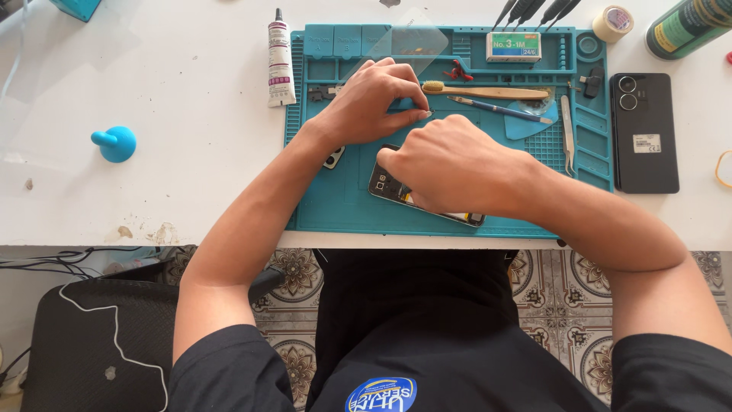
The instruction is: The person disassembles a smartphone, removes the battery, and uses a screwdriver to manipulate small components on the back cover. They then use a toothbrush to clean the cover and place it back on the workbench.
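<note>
R hand grips opened phone — L hand pinched, contents unclear — on mat.

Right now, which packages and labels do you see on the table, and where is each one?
Small box: mat's top edge, rectangular, green and white.
Glue tube: left of the mat, white, black cap.
Sticker: on the black phone's back, small, white.
Can: top right corner, green, lying down.

White table, teal work mat, glue tube, blue suction cup, black phone, tape roll
</note>
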The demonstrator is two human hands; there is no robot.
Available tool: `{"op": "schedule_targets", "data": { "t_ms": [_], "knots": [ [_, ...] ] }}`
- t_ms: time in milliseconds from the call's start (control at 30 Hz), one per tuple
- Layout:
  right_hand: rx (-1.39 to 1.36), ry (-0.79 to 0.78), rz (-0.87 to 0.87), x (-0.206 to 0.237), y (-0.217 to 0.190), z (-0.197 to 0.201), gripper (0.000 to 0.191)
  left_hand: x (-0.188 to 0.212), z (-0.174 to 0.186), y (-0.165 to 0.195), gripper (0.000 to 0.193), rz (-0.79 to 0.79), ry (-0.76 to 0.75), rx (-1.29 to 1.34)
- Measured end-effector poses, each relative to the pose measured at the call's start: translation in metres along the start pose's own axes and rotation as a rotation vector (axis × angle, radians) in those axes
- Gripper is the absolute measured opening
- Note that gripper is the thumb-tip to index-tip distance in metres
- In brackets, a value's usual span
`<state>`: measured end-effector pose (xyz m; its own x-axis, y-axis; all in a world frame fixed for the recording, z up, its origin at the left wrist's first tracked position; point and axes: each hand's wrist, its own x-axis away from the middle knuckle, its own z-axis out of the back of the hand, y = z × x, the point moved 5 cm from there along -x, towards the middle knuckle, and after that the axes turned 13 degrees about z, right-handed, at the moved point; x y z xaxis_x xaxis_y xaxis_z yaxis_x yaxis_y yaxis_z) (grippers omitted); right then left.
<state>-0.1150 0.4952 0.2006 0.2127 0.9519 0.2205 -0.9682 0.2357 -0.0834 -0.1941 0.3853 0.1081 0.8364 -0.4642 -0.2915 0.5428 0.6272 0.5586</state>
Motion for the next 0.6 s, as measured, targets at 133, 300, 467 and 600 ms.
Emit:
{"op": "schedule_targets", "data": {
  "t_ms": [133, 300, 467, 600],
  "knots": [
    [-0.021, -0.101, -0.115, 0.004, 0.0, -0.007, 0.036, 0.0, 0.0, 0.001, 0.008, 0.012, -0.008, 0.017],
    [-0.004, -0.102, -0.11, 0.006, 0.0, -0.003, 0.032, -0.001, 0.001, 0.005, 0.008, 0.019, -0.01, 0.013],
    [-0.019, -0.061, -0.126, 0.006, 0.0, 0.004, 0.044, 0.0, 0.003, 0.006, 0.008, 0.023, -0.018, 0.015],
    [0.007, -0.146, -0.139, 0.008, 0.01, 0.01, 0.043, 0.0, 0.003, 0.006, 0.009, 0.007, -0.008, 0.008]
  ]
}}
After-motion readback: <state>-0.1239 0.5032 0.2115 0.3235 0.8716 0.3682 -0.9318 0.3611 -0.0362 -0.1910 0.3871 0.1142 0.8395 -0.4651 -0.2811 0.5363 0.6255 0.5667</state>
